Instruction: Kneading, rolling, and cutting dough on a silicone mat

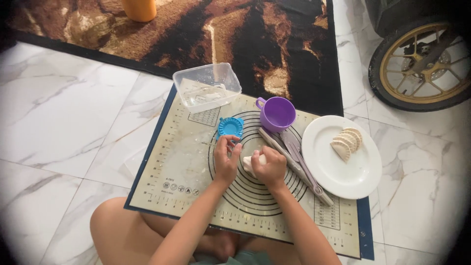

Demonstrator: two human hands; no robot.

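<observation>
- Seated on the marble floor (73, 113), legs under the near edge of a beige baking mat (186, 162) printed with rings and rulers.
- Both hands together over the ring pattern at the mat's middle, nearly touching each other.
- Right hand (270, 169) curled around a pale lump of dough (250, 162), fingers closed on it; only its left end showing.
- Left hand (226, 159) just beside the lump, fingers bent and tips pressed toward it; not clearly gripping anything, cannot tell if pinching a piece.
- Step in hand, by the look of it: shaping or pulling a portion off the dough, ahead of pressing.
- Blue round dumpling press (230, 127) lying on the mat just beyond the left hand, apart from it.
- Purple cup (277, 114) farther back, right of the press; clear plastic box (207, 87) at the mat's far edge, partly over the rug (245, 39).
- Rolling pin (294, 167) and a pale purple utensil (300, 157) lying slantwise just right of the right hand.
- White plate (343, 172) at the right, carrying a few folded dumplings (346, 143).
- Next move likely calls for a steady hold with the right and a clean pinch with the left, keeping the piece small enough for the press.
- Orange container (140, 9) on the rug; wheel (422, 64) at far right.
</observation>
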